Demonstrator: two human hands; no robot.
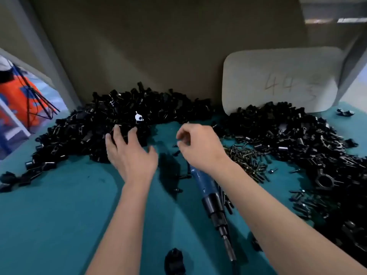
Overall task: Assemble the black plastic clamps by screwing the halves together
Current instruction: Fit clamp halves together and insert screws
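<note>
Black clamp halves [123, 124] — loose heaps — teal table [59, 215]

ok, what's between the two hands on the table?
Head view: between the left hand and right hand lies mostly bare teal table, with a few loose small black parts near the right hand.

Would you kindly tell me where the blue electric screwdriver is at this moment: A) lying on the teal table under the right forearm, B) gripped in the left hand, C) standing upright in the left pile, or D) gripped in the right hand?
A: the blue electric screwdriver lies flat on the teal table, under the right forearm, held by neither hand.
</note>
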